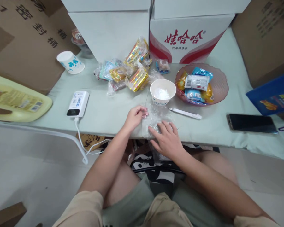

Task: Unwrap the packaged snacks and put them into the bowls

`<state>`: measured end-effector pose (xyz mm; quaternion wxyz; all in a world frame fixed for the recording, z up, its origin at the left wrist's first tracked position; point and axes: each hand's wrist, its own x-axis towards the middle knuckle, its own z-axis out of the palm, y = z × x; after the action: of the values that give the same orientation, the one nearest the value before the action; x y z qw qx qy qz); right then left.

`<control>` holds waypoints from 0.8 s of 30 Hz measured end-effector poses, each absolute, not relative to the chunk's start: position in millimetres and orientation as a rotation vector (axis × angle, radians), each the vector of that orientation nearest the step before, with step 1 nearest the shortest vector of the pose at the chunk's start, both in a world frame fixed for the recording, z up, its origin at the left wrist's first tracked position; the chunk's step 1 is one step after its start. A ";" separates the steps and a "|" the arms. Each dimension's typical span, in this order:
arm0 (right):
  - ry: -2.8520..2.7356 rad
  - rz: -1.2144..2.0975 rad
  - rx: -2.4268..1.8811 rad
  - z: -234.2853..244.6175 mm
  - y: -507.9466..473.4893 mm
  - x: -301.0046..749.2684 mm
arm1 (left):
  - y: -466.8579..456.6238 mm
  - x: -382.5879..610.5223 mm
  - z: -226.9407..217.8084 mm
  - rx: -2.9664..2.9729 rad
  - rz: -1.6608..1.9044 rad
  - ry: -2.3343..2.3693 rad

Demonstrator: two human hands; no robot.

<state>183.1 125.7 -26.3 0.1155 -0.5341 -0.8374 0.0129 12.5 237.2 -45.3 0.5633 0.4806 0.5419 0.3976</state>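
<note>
A crumpled clear plastic bag (153,110) lies at the table's front edge, and part of it hangs over toward the lap. At its left side my left hand (135,117) has curled fingers closed on the plastic. My right hand (167,138) rests on the bag with fingers spread, touching small clear bits or folds that I cannot tell apart. Just beyond the hands stands a white paper cup (162,91) with whitish, clear material inside. A white-handled craft knife or similar slim tool (186,113) lies to the right of the cup.
Wrapped snacks (130,71) are piled behind the cup. A pink glass bowl (219,83) holds more packets. Left are a tipped paper cup (72,63), a cabled power bank (78,104) and a yellow bottle (21,101). A phone (252,123) lies right. Cartons (189,41) line the back.
</note>
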 end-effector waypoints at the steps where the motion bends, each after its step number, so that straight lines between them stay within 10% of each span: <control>1: -2.446 0.051 -1.571 -27.0 125.8 183.0 | 237.8 12.4 -45.4 1.125 0.928 1.286; 24: -2.432 0.217 -1.369 -22.9 123.3 177.8 | 239.2 6.0 -27.0 0.804 1.015 1.130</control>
<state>177.8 123.3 -22.9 0.1702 -0.4818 -0.8562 0.0764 6.0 239.2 -27.0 0.6529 0.3545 0.4981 0.4471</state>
